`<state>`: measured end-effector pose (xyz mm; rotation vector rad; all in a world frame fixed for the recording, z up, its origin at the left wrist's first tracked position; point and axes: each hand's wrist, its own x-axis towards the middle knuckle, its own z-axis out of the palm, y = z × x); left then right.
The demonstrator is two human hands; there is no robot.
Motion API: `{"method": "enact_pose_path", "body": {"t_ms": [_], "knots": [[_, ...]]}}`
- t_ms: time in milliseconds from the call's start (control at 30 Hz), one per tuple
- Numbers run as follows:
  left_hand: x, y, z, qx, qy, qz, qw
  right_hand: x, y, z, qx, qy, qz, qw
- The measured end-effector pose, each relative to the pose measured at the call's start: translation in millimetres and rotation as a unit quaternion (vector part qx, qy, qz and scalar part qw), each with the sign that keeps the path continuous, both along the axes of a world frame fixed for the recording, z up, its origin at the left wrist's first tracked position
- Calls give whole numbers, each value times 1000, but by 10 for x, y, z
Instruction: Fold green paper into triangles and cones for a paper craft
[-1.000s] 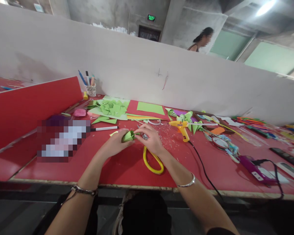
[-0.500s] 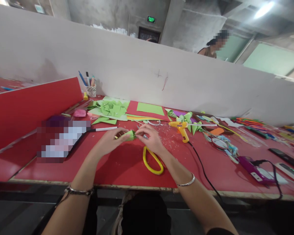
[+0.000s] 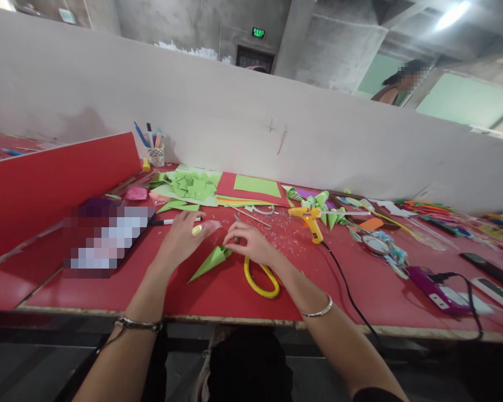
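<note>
My right hand [image 3: 248,242] pinches the wide, folded end of a green paper cone [image 3: 210,262], whose point slants down to the left over the red tabletop. My left hand [image 3: 182,237] is off the cone, curved with thumb and fingers apart around a small clear, pinkish item with a yellow end [image 3: 197,230]. Whether the fingers touch that item I cannot tell. Below my right wrist lies a bent yellow loop [image 3: 262,282]. A white and black pen [image 3: 167,221] lies behind my left hand.
A yellow hot glue gun [image 3: 312,223] with a black cord lies to the right, near green paper cones [image 3: 329,215]. Green paper pieces [image 3: 193,187] are piled at the back. A purple power strip [image 3: 438,293] sits far right, and a red board [image 3: 58,192] rises at left.
My left hand has let go of the green paper cone and moved slightly left. The cone now points down to the left in my right hand. A person beyond the partition moved right.
</note>
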<state>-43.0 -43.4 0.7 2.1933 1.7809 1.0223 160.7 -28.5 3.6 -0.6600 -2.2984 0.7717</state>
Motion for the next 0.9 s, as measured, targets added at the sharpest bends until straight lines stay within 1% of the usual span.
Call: {"method": "enact_pose_path", "body": {"t_ms": [67, 167, 267, 333, 433, 500, 600, 667, 767, 900], "knots": [[-24, 15, -59, -6, 37, 4, 999, -1, 2, -7, 3, -14, -2, 1000], [-46, 20, -130, -48, 77, -20, 996, -4, -2, -3, 4, -21, 4, 1000], [-55, 19, -150, -83, 94, -36, 991, -3, -8, 11, -5, -2, 4, 1000], [-45, 9, -116, -75, 94, -29, 992, 5, -6, 19, -16, 10, -3, 1000], [-4, -42, 7, -44, 62, -33, 997, 30, 11, 24, -35, 8, 2, 999], [32, -102, 105, -60, 26, -75, 995, 53, 27, 26, -40, -2, 12, 999], [78, -201, 206, -133, 0, -150, 980, 87, 44, 32, -39, -9, 10, 999], [99, -245, 218, -182, 15, -166, 969, 103, 51, 32, -46, -3, 3, 999], [128, -260, 170, -232, 57, -168, 956, 112, 56, 21, -57, 10, -3, 998], [166, -224, 96, -234, 69, -170, 955, 100, 55, 11, -59, 21, -20, 998]]}}
